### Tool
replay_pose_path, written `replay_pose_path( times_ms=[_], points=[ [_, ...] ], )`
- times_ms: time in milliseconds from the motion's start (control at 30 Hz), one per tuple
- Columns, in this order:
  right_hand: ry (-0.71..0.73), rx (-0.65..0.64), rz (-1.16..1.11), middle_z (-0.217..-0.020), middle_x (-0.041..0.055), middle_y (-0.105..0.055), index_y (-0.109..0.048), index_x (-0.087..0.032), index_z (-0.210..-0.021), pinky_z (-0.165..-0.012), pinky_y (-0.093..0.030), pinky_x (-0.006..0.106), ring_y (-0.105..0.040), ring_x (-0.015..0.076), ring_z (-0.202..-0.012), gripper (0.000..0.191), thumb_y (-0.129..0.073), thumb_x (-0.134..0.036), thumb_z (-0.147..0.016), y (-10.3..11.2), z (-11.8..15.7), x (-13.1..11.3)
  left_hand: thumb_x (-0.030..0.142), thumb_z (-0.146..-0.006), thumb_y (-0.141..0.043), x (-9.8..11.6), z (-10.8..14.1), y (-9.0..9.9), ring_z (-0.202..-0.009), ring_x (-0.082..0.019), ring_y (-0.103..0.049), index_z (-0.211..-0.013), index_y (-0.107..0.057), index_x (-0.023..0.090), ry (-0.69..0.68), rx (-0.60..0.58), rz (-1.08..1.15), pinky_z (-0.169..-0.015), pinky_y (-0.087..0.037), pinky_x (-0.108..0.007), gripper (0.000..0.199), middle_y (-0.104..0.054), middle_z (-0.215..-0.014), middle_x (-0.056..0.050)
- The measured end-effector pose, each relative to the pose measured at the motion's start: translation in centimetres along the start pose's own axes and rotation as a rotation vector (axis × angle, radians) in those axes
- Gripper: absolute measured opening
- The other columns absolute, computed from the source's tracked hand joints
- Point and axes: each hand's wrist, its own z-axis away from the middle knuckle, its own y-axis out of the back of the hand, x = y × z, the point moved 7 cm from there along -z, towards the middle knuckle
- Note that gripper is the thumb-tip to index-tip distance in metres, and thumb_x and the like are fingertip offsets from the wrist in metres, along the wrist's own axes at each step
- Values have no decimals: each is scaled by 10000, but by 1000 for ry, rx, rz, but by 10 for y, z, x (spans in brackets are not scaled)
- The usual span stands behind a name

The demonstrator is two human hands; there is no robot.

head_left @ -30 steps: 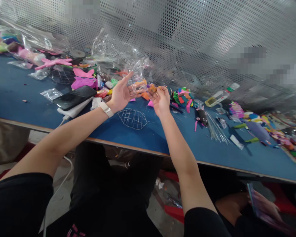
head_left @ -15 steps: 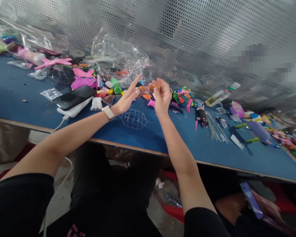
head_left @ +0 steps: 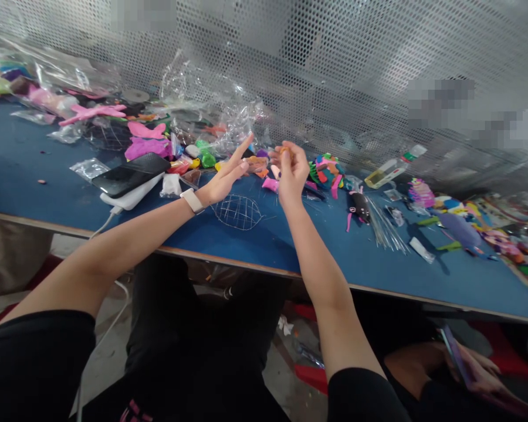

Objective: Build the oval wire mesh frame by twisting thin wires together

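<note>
My left hand (head_left: 226, 174), with a pale watch band on the wrist, has its fingers stretched out and grips a clear packet of orange clay (head_left: 258, 164) near the fingertips. To its right, my right hand (head_left: 294, 170) is raised and closed, pinching a small lump of orange clay (head_left: 285, 150). A gap separates this lump from the packet. On the blue table below lies a leaf-shaped wire frame (head_left: 238, 212). Behind the right wrist is a pink clay piece (head_left: 270, 184).
A black phone (head_left: 131, 174) rests on a white power bank with a cable at left. Clear plastic bags (head_left: 206, 94) and coloured clay lie along the mesh wall. At right are a multicoloured clay figure (head_left: 328, 171), wires (head_left: 385, 225) and a bottle (head_left: 396, 167). Someone's hand holds a phone (head_left: 455, 351).
My right hand has drawn slightly right, away from the packet, with orange clay between its fingers. My left hand has barely moved. The other person's phone has tilted.
</note>
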Motion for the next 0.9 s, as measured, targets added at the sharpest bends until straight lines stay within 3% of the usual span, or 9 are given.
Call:
replay_pose_path(
  times_ms=[133, 267, 433, 533, 633, 733, 900],
  points=[
    [20, 42, 68, -1250, 99, -766, -613, -345, -1402, -1019, -673, 564, -839, 294, -1109, 621, -542, -842, -1036, 13, -8, 5, 705, -1023, -681, 0, -2, 2, -1569, -434, -595, -1833, -221, 330, -21, 24, 13, -1411, -278, -628, 1004, -730, -1557, -123],
    [31, -95, 86, -1232, 80, -766, -687, -324, -1260, -1002, -683, 516, -816, 263, -1057, 576, -601, -838, -1014, 2, -3, -2, 695, -1016, -676, -4, -6, 6, -1597, -437, -567, -1831, -230, 353, -25, 69, 23, -1405, -288, -622, 990, -731, -1558, -106],
    [-10, -178, 120, -1175, 58, -729, -704, -351, -1304, -865, -682, 414, -767, 217, -946, 624, -472, -871, -1048, -9, 2, 3, 680, -1087, -508, 4, -8, 4, -1604, -409, -567, -1829, -242, 302, -45, 94, 17, -1421, -236, -650, 874, -718, -1576, -110],
    [20, -164, 158, -1218, 72, -716, -733, -341, -1289, -875, -682, 424, -756, 221, -955, 646, -408, -856, -1073, -9, 3, 4, 586, -1129, -438, 13, -8, 1, -1580, -363, -602, -1838, -198, 226, -81, 87, 51, -1427, -280, -559, 831, -777, -1470, -105],
    [44, -154, 192, -1276, 78, -717, -739, -338, -1292, -926, -683, 443, -765, 230, -1010, 643, -371, -828, -1097, -10, 5, 1, 487, -1150, -375, 20, -9, -1, -1552, -354, -631, -1841, -171, 190, -99, 64, 70, -1421, -299, -546, 780, -828, -1340, -91],
    [80, -137, 209, -1309, 79, -725, -711, -343, -1330, -995, -676, 481, -773, 244, -1077, 594, -366, -781, -1124, -12, 8, -8, 479, -1152, -362, 22, -10, -3, -1577, -351, -607, -1846, -174, 222, -81, 35, 57, -1432, -277, -552, 763, -825, -1349, -80],
    [232, -59, 156, -1333, 82, -741, -621, -348, -1431, -1106, -633, 538, -769, 266, -1190, 412, -448, -616, -1172, -10, 17, -43, 665, -1152, -362, 16, -10, -5, -1639, -341, -535, -1847, -170, 329, -135, -60, -54, -1453, -249, -519, 796, -742, -1546, -16]
  ],
)
